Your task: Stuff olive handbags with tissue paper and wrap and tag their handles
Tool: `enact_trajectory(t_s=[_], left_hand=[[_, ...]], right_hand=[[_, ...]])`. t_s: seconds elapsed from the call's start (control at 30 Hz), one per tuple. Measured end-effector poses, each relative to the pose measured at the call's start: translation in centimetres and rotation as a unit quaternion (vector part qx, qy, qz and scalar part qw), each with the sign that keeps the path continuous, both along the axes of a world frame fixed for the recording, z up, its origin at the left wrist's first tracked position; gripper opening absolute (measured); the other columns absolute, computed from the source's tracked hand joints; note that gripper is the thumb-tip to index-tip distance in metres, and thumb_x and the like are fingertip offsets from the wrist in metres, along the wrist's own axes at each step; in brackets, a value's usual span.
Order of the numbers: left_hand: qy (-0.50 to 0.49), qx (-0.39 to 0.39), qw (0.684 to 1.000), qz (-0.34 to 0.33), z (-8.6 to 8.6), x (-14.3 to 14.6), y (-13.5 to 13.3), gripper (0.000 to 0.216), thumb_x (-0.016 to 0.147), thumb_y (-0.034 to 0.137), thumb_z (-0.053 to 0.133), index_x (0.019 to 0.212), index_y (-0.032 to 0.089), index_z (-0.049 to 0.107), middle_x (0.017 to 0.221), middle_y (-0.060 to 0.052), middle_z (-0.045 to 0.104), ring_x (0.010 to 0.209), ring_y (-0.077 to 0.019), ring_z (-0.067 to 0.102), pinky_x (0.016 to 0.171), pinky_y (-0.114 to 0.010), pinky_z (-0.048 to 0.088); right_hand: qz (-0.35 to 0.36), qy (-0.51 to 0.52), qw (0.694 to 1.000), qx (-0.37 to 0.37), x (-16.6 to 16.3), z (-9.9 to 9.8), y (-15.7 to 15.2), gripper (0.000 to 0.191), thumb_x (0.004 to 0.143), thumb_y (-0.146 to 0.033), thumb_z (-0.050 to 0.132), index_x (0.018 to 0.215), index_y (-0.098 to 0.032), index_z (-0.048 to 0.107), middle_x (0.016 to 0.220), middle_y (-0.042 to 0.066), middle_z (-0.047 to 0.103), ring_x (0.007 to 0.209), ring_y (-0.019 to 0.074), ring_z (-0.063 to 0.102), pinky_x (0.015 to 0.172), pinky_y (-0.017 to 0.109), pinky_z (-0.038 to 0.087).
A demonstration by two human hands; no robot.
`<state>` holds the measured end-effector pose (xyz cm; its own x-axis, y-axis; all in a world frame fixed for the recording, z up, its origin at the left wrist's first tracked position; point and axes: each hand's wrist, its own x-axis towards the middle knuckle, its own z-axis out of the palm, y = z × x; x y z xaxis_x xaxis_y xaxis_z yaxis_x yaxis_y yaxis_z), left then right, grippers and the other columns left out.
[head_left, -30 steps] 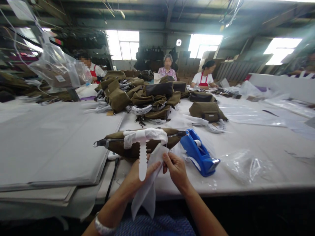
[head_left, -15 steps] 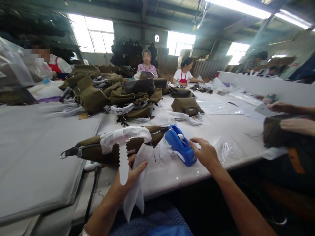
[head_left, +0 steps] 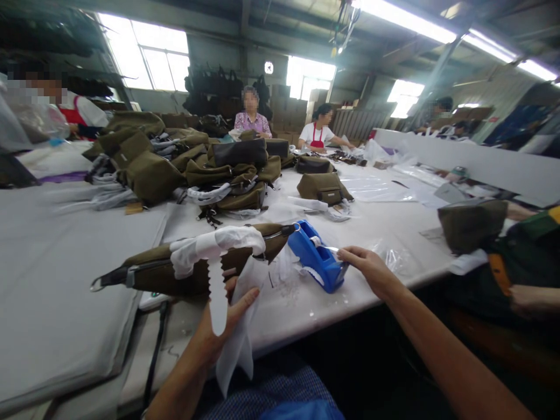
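Note:
An olive-green bag [head_left: 153, 273] with a zip and metal end rings lies near the table edge. White wrapping [head_left: 196, 251] covers its handle, and a white strip with a wavy edge [head_left: 217, 297] hangs from it. My left hand [head_left: 231, 315] is closed on a thin white wrapping sheet [head_left: 238, 344] against the bag's near side; some fingers are hidden. Right of the bag stands a blue tape dispenser [head_left: 315, 259]. At its cutting end my right hand [head_left: 371, 269] pinches the end of the clear tape [head_left: 331, 249], which runs back to the roll.
A heap of olive bags [head_left: 157, 169] fills the far left of the table, with a single bag [head_left: 324, 189] closer. White sheets [head_left: 65, 280] are stacked at left. A co-worker at right has another bag [head_left: 470, 224]. Clear plastic [head_left: 394, 256] lies beyond my right hand.
My right hand has closed from apart fingers onto the tape end at the dispenser. The left hand still holds the sheet. The co-worker's hands at right have moved, and the view has shifted slightly.

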<state>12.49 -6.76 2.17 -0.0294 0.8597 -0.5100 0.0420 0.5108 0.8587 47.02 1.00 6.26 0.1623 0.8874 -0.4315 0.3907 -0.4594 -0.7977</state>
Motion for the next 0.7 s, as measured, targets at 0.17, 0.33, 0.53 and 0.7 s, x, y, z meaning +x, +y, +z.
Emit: enact_trajectory(t_s=[0.17, 0.33, 0.53, 0.7], left_hand=[[-0.016, -0.016, 1.0, 0.006, 0.9, 0.1, 0.6, 0.053, 0.071, 0.053, 0.08, 0.11, 0.017, 0.076, 0.103, -0.01, 0.078, 0.1, -0.0323, 0.07, 0.092, -0.039, 0.053], [-0.027, -0.045, 0.999, 0.013, 1.2, 0.3, 1.0, 0.058, 0.067, 0.057, 0.082, 0.106, 0.015, 0.076, 0.099, -0.013, 0.079, 0.097, -0.0347, 0.072, 0.089, -0.043, 0.055], [-0.034, -0.045, 0.998, 0.017, 2.0, 0.5, 1.3, 0.06, 0.067, 0.055, 0.082, 0.11, 0.014, 0.073, 0.108, -0.012, 0.077, 0.105, -0.0338, 0.069, 0.095, -0.041, 0.053], [-0.035, -0.056, 0.998, 0.013, 2.0, 0.5, 1.4, 0.063, 0.066, 0.056, 0.082, 0.113, 0.015, 0.072, 0.111, -0.012, 0.077, 0.107, -0.0346, 0.069, 0.096, -0.042, 0.052]], right_hand=[[-0.105, 0.053, 0.993, 0.014, 0.4, 2.0, -2.9, 0.043, 0.067, -0.054, 0.083, 0.084, -0.017, 0.072, 0.078, 0.005, 0.065, 0.074, 0.0187, 0.062, 0.074, 0.032, 0.055], [-0.095, 0.041, 0.995, 0.002, 1.1, 0.0, -6.1, 0.044, 0.071, -0.056, 0.081, 0.079, -0.015, 0.068, 0.062, -0.002, 0.051, 0.053, 0.0108, 0.046, 0.051, 0.025, 0.042], [-0.071, -0.077, 0.993, 0.058, 1.6, -4.6, -7.6, 0.046, 0.077, -0.06, 0.073, 0.081, -0.014, 0.07, 0.058, 0.0, 0.056, 0.056, 0.0163, 0.053, 0.059, 0.03, 0.043], [-0.056, -0.181, 0.971, 0.148, 0.4, -3.1, -9.5, 0.033, 0.083, -0.053, 0.07, 0.085, -0.02, 0.073, 0.074, 0.005, 0.066, 0.067, 0.0211, 0.06, 0.074, 0.036, 0.049]])
